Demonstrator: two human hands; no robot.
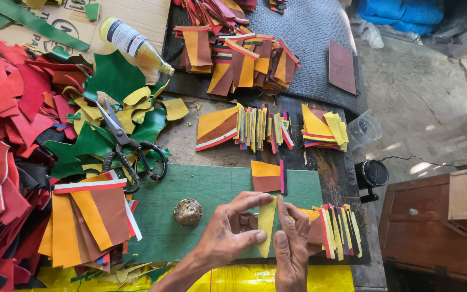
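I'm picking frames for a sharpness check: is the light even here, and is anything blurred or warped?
Head view: soft daylight over the green board; brighter sun patches on the concrete floor at right. Both hands, left and right, and the yellow strip they pinch look sharp. Wide-angle bending shows at the edges; slight glare on the plastic bottle.

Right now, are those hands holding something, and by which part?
Yes: a narrow yellow strip stands upright between both hands, the left hand pinching its left edge, the right hand its right edge.

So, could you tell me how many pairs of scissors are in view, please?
1: the scissors lie on the green scraps, left of the green board. More could be hidden under the piles.
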